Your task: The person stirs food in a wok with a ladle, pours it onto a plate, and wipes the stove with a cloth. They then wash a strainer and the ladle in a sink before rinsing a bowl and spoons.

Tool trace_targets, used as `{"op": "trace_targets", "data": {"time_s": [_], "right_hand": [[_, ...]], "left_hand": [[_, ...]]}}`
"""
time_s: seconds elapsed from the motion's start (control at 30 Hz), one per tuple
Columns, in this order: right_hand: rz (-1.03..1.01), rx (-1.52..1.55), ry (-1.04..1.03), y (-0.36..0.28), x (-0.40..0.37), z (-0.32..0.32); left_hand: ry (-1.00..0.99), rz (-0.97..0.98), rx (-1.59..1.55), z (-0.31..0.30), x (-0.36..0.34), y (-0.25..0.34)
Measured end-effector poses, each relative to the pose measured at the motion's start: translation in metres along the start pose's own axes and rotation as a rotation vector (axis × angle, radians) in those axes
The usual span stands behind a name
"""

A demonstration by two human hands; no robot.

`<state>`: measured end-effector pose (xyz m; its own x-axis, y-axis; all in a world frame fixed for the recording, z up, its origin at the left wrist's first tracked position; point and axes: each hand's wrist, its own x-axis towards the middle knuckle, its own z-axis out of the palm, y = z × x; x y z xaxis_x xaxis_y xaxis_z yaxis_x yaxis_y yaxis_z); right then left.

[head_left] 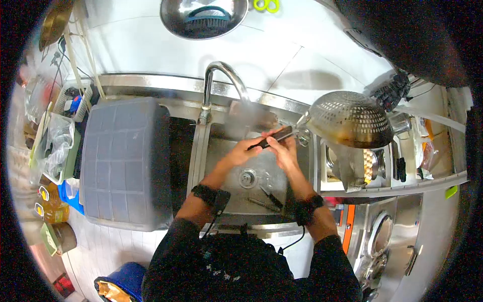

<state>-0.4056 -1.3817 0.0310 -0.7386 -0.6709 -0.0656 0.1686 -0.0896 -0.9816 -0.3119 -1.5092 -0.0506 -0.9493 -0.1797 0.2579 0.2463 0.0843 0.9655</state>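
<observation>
A large perforated metal strainer ladle [350, 120] is held above the right edge of the sink [234, 206], its bowl to the right. My left hand [245, 152] is closed round the end of its dark handle. Farther up the handle, nearer the bowl, my right hand [283, 148] grips it too. Behind my hands stands the curved metal faucet [226, 70], its outlet blurred. Below them in the basin lie the round drain [247, 178] and some thin utensils [271, 197], one with a black handle.
A large grey plastic bin [121, 163] stands left of the sink. Behind hangs a metal bowl [173, 25] with a brush. Containers and a tray [392, 187] are at the right. A blue bucket [128, 277] is at the lower left.
</observation>
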Motion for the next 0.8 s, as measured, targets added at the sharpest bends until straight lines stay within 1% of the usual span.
{"op": "trace_targets", "data": {"time_s": [0.03,0.07,0.1,0.13,0.23,0.33,0.43,0.47,0.53,0.6,0.63,0.73,0.8], "right_hand": [[0.009,-0.002,0.029,0.008,0.003,0.001],[0.014,-0.002,0.053,0.013,0.007,0.006],[0.034,0.07,0.108,0.017,0.011,0.014],[0.038,0.09,0.095,0.019,0.015,0.02],[0.049,0.175,0.083,0.025,0.023,0.039],[0.033,0.208,0.189,0.044,0.034,0.053],[-0.006,0.263,0.363,0.067,0.049,0.064],[-0.022,0.288,0.415,0.068,0.05,0.07],[0.003,0.227,0.468,0.072,0.053,0.078],[0.029,0.163,0.521,0.077,0.055,0.083],[0.109,0.17,0.529,0.076,0.055,0.085],[-0.075,0.248,0.553,0.084,0.054,0.094],[-0.046,0.214,0.518,0.086,0.051,0.091]], "left_hand": [[0.019,-0.033,0.004,0.001,-0.002,-0.003],[0.108,0.013,0.071,0.003,-0.003,-0.008],[0.197,0.059,0.139,0.005,-0.004,-0.013],[0.287,0.105,0.207,0.004,-0.004,-0.009],[0.256,-0.137,0.048,-0.007,-0.009,0.001],[0.236,-0.301,0.364,-0.021,-0.013,0.005],[0.334,-0.107,0.421,-0.022,-0.02,-0.013],[0.321,-0.134,0.439,-0.023,-0.022,-0.021],[0.292,-0.186,0.472,-0.023,-0.025,-0.03],[0.365,-0.14,0.521,-0.018,-0.03,-0.031],[0.4,-0.119,0.545,-0.017,-0.032,-0.029],[0.41,-0.188,0.476,-0.015,-0.035,-0.021],[0.442,-0.23,0.457,-0.012,-0.036,-0.01]]}}
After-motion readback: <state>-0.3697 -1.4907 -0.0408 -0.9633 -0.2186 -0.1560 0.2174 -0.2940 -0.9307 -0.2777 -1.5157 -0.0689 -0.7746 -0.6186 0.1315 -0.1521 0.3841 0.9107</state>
